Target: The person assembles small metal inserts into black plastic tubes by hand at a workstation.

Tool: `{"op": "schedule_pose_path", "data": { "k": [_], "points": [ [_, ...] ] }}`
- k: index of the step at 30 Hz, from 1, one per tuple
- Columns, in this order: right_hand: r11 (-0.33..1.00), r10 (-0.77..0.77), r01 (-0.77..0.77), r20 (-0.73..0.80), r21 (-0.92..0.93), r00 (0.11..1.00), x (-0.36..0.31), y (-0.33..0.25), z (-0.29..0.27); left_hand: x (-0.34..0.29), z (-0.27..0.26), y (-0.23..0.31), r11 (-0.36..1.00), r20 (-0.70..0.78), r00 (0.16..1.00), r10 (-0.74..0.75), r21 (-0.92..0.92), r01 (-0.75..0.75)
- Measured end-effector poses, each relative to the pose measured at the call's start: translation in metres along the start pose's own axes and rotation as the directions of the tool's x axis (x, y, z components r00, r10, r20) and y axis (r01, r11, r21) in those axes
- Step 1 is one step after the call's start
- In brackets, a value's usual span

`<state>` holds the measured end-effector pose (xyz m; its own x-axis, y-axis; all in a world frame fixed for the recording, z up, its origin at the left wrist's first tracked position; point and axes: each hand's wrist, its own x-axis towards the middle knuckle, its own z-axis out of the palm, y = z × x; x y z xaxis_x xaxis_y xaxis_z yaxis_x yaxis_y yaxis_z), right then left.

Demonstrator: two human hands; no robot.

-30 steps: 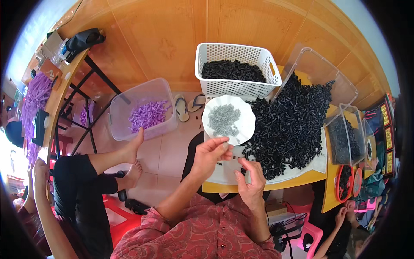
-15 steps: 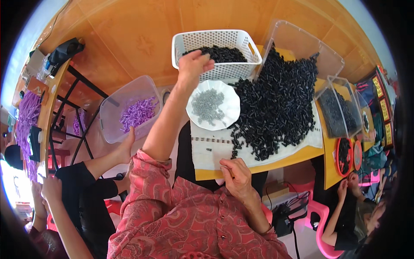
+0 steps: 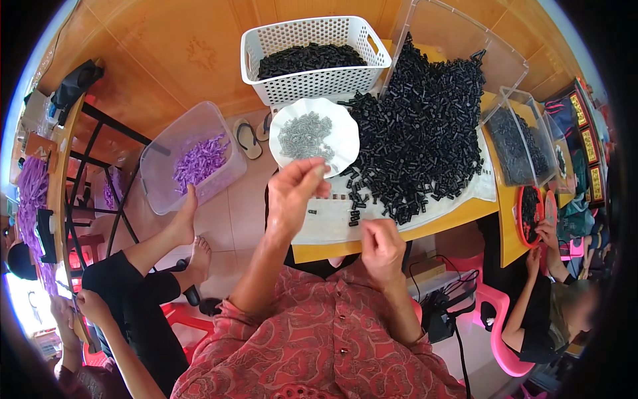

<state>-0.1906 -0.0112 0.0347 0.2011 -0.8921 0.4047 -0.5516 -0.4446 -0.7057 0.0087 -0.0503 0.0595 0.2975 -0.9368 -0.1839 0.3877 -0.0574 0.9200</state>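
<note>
My left hand [image 3: 292,199] is closed in a pinch over the front rim of a white scalloped plate [image 3: 345,130]. Whatever lies between its fingertips is too small to make out. A heap of tiny silver-grey pieces [image 3: 304,133] lies on the plate. Near the table's front edge my right hand [image 3: 383,254] is curled closed, and its contents, if any, are hidden. Just beyond it spreads a large pile of short black tubular pieces [image 3: 428,133] on a white cloth [image 3: 316,229]. A few loose black pieces [image 3: 354,217] lie close to my right hand.
Behind the plate stands a white perforated basket [image 3: 312,86] with more black pieces. A clear bin [image 3: 505,40] lies tipped behind the pile. To the left, a clear tub [image 3: 156,199] holds purple pieces. Co-workers sit on both sides; one bare foot [image 3: 183,219] is near the tub.
My left hand has come back from the white basket to the plate's near rim, its fingers pinched. My right hand has shifted slightly right and stays closed. The view has tilted a little.
</note>
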Motion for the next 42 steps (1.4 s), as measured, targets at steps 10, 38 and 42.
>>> {"op": "schedule_pose_path", "data": {
  "k": [10, 38, 42],
  "points": [
    [0.966, 0.018, -0.026, -0.033, -0.257, 0.999, 0.031, 0.012, 0.007, -0.036, -0.005, -0.035, 0.984, 0.069, 0.984, -0.162, -0.064, 0.167],
    [0.968, 0.067, -0.036, 0.119, -0.247, 0.991, 0.039, 0.005, 0.02, -0.04, -0.016, -0.05, 0.962, 0.147, 0.959, -0.242, -0.093, 0.257],
    [0.991, 0.135, -0.134, 0.089, -0.016, 0.987, 0.038, 0.0, 0.022, -0.04, -0.017, -0.047, 0.969, 0.17, 0.959, -0.225, -0.068, 0.239]
  ]
}}
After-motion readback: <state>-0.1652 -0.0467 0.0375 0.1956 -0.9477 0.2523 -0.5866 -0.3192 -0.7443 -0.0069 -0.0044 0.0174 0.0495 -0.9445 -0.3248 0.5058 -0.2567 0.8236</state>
